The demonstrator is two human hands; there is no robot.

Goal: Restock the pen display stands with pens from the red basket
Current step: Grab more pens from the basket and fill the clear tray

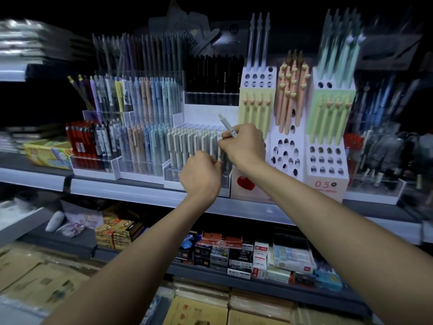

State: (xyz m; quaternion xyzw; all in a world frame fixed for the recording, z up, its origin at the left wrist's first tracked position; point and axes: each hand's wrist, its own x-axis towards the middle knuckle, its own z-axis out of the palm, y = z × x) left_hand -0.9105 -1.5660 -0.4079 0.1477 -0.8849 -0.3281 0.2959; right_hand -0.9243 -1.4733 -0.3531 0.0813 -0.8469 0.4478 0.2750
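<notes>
My right hand (243, 144) is shut on a pale grey pen (226, 125), held tilted with its clicker end up and to the left, above the front rows of a clear display stand (171, 177) full of matching grey-white pens (194, 144). Just below and to the left, my left hand (201, 174) is closed against the stand's right front pens; what its fingers hold is hidden. The red basket is not in view.
White cardboard stands (325, 181) with pastel heart-topped pens and several open holes sit right of my hands. More pen stands (140, 137) fill the shelf to the left. The shelf below carries small boxes (236, 254). Brown cartons (39, 277) lie at the bottom left.
</notes>
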